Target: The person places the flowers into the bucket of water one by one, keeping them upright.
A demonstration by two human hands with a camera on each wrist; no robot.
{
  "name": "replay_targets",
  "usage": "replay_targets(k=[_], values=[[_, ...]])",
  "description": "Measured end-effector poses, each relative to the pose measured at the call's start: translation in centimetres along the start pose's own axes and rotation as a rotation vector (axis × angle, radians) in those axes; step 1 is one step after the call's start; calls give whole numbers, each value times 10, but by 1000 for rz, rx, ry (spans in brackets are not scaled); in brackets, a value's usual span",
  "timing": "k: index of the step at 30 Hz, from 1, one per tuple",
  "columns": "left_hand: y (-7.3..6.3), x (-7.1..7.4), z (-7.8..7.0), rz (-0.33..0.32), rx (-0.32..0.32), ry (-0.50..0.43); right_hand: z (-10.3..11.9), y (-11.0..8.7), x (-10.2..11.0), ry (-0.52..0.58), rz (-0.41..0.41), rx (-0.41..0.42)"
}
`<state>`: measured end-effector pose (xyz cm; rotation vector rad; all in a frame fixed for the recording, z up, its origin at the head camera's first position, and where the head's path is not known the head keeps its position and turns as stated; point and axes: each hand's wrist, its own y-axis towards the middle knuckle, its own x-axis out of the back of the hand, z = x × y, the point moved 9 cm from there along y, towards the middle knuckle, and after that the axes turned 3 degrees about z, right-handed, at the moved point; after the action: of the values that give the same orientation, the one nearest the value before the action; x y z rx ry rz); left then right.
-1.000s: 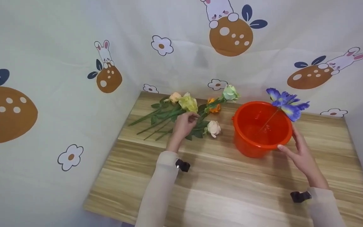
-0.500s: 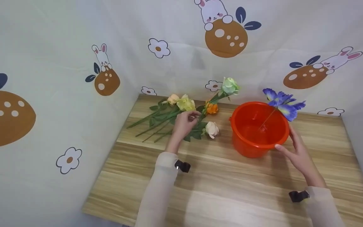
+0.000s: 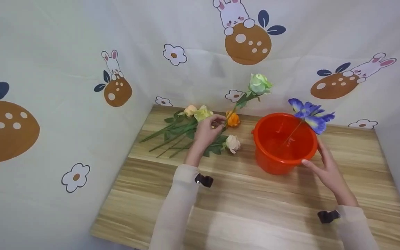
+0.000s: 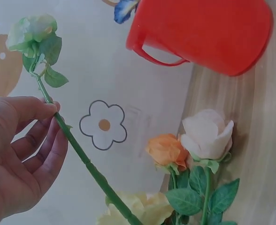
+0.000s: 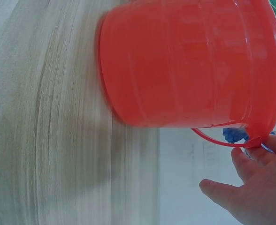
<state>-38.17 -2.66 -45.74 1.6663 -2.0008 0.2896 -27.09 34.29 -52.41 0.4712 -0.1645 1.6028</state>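
Observation:
My left hand pinches the green stem of a pale green rose between thumb and fingers. In the left wrist view the rose slants upward, its stem running past the palm. An orange-red bucket stands upright on the table, and its handle hangs at the side. My right hand holds the bucket's right side at the rim, thumb in front and fingers partly hidden behind. A blue-purple iris leans inside the bucket, its bloom above the far right rim.
Several flowers lie left of the bucket: a yellow flower, a peach rose, an orange rose and a pale pink rose. A patterned cloth wall closes off the back of the wooden table.
My left hand has lifted the pale green rose, its bloom rising above the other flowers. My right hand stays on the bucket. The head view has shifted slightly.

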Motion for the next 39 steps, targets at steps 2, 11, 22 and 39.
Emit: replay_targets(k=[2, 11, 22, 39], values=[[1, -1, -4, -2, 0, -9, -1, -1, 0, 0, -1, -6], [7, -4, -31, 2, -47, -84, -1, -2, 0, 16, 0, 4], [17, -11, -82, 17, -157, -115, 2, 0, 2, -16, -13, 1], [33, -41, -153, 38, -271, -176, 0, 0, 0, -1, -16, 10]])
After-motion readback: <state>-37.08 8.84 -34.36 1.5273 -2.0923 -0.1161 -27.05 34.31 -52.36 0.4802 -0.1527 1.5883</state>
